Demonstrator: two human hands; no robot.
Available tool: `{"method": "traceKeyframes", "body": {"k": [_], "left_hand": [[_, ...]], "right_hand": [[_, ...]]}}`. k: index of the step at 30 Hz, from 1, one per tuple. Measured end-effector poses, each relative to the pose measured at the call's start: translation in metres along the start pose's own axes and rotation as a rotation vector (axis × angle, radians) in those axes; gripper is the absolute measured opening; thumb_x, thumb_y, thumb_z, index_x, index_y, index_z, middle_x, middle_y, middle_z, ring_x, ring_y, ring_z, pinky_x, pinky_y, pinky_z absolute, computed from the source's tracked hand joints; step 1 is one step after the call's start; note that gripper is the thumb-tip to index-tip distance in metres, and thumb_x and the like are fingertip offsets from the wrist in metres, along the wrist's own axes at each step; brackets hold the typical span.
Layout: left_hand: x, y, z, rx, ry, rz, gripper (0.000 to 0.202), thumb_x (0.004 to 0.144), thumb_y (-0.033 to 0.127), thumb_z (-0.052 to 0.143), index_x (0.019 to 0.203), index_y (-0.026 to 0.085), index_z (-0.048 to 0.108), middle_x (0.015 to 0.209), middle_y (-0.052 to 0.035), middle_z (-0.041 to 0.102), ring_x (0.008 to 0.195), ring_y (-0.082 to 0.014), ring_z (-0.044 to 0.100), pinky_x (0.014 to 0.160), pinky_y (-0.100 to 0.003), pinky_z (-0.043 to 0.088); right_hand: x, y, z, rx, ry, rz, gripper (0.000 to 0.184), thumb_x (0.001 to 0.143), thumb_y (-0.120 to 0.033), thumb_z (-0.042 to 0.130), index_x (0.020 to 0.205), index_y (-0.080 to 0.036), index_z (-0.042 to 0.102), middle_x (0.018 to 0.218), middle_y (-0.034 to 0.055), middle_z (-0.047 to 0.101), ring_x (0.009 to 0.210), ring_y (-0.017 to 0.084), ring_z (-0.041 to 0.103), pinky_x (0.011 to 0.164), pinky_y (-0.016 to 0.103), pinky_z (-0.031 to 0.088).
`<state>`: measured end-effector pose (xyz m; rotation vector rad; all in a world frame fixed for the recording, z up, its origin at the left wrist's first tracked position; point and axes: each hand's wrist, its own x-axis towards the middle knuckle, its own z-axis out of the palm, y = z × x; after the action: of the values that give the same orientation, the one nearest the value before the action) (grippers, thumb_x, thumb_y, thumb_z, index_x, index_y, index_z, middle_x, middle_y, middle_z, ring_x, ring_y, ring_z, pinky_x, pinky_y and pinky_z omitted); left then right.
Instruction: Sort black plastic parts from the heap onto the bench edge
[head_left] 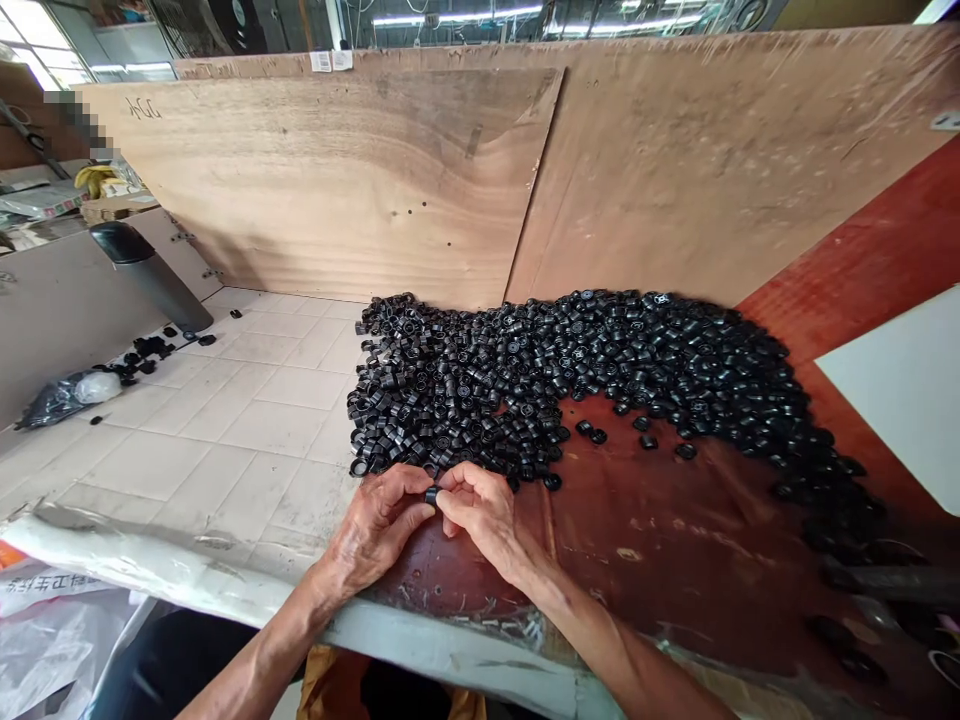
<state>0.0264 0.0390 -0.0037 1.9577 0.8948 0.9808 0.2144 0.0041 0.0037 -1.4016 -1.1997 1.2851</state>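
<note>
One cap (432, 494), between left hand (377, 528), right hand (484, 515)

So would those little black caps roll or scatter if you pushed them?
Probably scatter: the heap is loose, and a few strays lie apart on the table. They look short and round, so one on its edge might roll. Likely light and stiff: the left hand and right hand pinch one cap by fingertips.
</note>
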Motion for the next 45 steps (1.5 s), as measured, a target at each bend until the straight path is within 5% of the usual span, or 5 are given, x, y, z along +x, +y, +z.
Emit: {"method": "traceKeyframes", "body": {"k": [21,27,31,40,45], "left_hand": [[0.004,0.008,-0.013,0.18,-0.238,0.205,0.016,0.102,0.015,0.057,0.107,0.024,0.069,0.109,-0.0084,0.074,0.101,-0.0216,0.071,0.091,-0.035,0.057],[0.004,0.014,-0.018,0.029,-0.388,-0.117,0.017,0.093,0.029,0.07,0.079,0.02,0.067,0.077,-0.0013,0.069,0.064,-0.0144,0.061,0.059,-0.025,0.047],[0.004,0.002,-0.006,0.242,-0.122,-0.208,0.022,0.093,0.042,0.073,0.092,0.021,0.071,0.07,0.003,0.063,0.061,-0.0138,0.056,0.056,-0.025,0.043],[0.007,-0.018,0.015,0.511,-0.015,-0.008,0.01,0.098,0.029,0.07,0.103,0.024,0.076,0.095,-0.004,0.07,0.081,-0.0192,0.07,0.075,-0.03,0.055],[0.005,-0.016,0.014,0.561,-0.048,-0.012,0.015,0.098,0.029,0.069,0.085,0.022,0.071,0.093,-0.0035,0.065,0.081,-0.0186,0.068,0.075,-0.03,0.055]], "right_hand": [[0.001,0.008,-0.005,0.515,-0.229,0.343,0.021,0.065,-0.031,0.078,0.068,-0.018,0.062,0.058,-0.0009,0.064,0.051,0.013,0.058,0.056,0.029,0.056],[-0.008,-0.006,-0.016,-0.309,-0.12,0.137,0.028,0.089,-0.032,0.065,0.065,-0.021,0.058,0.061,0.0021,0.064,0.051,0.017,0.059,0.053,0.028,0.042],[-0.008,-0.007,-0.031,-0.823,0.223,-0.12,0.01,0.087,-0.016,0.068,0.095,-0.021,0.066,0.091,0.0065,0.073,0.077,0.022,0.068,0.065,0.029,0.04],[0.001,0.002,-0.049,-0.774,0.119,-0.307,0.016,0.085,-0.008,0.062,0.09,-0.023,0.063,0.087,0.0011,0.069,0.074,0.017,0.064,0.067,0.026,0.041],[-0.003,-0.015,-0.077,-0.873,0.199,-0.09,0.02,0.08,-0.017,0.073,0.08,-0.023,0.054,0.069,-0.0028,0.059,0.063,0.017,0.054,0.061,0.027,0.033]]}}
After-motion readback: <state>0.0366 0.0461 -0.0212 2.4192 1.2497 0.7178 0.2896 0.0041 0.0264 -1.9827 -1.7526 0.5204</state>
